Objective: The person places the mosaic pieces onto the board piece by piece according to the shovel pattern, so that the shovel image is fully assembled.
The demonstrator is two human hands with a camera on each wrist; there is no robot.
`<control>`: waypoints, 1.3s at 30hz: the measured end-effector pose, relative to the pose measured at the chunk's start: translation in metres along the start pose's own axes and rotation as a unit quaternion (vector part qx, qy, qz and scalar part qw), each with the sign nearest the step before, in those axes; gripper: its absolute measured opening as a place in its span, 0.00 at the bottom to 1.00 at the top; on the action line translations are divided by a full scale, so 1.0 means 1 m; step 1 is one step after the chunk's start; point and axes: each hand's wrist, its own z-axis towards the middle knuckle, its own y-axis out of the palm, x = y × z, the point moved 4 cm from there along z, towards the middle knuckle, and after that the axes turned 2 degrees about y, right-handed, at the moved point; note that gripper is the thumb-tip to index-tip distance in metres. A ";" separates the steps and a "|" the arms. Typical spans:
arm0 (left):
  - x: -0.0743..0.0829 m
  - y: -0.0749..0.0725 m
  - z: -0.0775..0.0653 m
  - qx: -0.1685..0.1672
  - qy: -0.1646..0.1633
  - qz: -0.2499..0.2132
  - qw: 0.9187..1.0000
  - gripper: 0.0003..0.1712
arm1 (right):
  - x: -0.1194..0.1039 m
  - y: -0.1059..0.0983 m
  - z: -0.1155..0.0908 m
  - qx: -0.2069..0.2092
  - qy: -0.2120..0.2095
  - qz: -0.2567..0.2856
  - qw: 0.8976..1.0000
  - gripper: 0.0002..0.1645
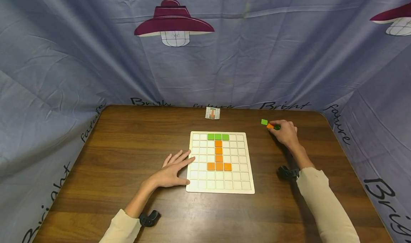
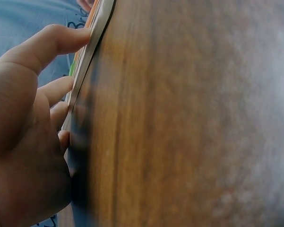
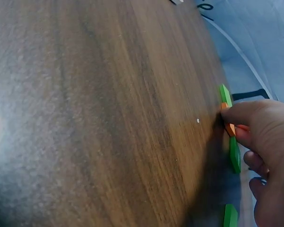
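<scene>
A cream grid board (image 1: pixel 237 182) lies on the table, with three green tiles (image 1: pixel 218 137) in its far row. Orange tiles (image 1: pixel 219 158) run down in a column from the middle green one and end in a short crosswise row. My left hand (image 1: pixel 171 172) has its fingers spread and fairly straight, thumb and fingertips at the board's left edge. At the table's far right, my right hand (image 1: pixel 287 133) pinches an orange tile (image 3: pixel 229 127) between thumb and fingers. Close around that tile lie a bright green tile (image 1: pixel 264 122) and a darker-looking green tile (image 3: pixel 235 155), partly under the hand.
A small card (image 1: pixel 212 113) with a printed grid pattern lies behind the board near the table's back edge. Another green tile (image 3: pixel 230 215) shows low in the right wrist view. A blue-grey curtain (image 1: pixel 257 71) hangs around the wooden table (image 1: pixel 128 136).
</scene>
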 end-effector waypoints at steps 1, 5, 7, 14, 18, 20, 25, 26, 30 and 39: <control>0.000 0.000 0.000 0.000 0.000 0.001 1.000 0.48 | 0.000 0.000 -0.001 0.000 0.000 0.001 1.000 0.21; -0.001 0.000 0.000 0.002 0.000 0.004 1.000 0.48 | 0.000 -0.002 -0.005 0.002 -0.004 0.009 1.000 0.21; -0.001 0.001 0.000 0.002 0.000 0.003 1.000 0.48 | -0.003 -0.003 -0.008 0.007 -0.010 0.019 1.000 0.22; -0.002 0.001 0.000 0.001 -0.004 0.003 1.000 0.48 | -0.026 -0.003 -0.023 0.018 -0.051 0.055 0.997 0.22; -0.001 0.001 0.000 -0.001 -0.005 0.002 1.000 0.48 | -0.047 -0.001 -0.035 0.015 -0.086 0.068 0.994 0.21; -0.001 0.001 0.000 -0.002 -0.006 0.000 1.000 0.48 | -0.058 0.000 -0.042 0.013 -0.105 0.073 0.992 0.20; -0.001 0.001 0.000 -0.003 -0.009 0.001 1.000 0.48 | -0.085 0.003 -0.061 0.014 -0.140 0.081 0.987 0.18; -0.001 0.001 0.000 -0.003 -0.010 0.002 1.000 0.48 | -0.090 0.005 -0.065 0.012 -0.145 0.084 0.986 0.18; 0.000 0.001 0.000 -0.002 -0.012 0.000 1.000 0.49 | -0.110 0.011 -0.082 -0.003 -0.164 0.095 0.982 0.18; 0.000 0.001 0.000 0.001 -0.011 0.001 1.000 0.48 | -0.141 0.028 -0.120 -0.027 -0.205 0.119 0.971 0.17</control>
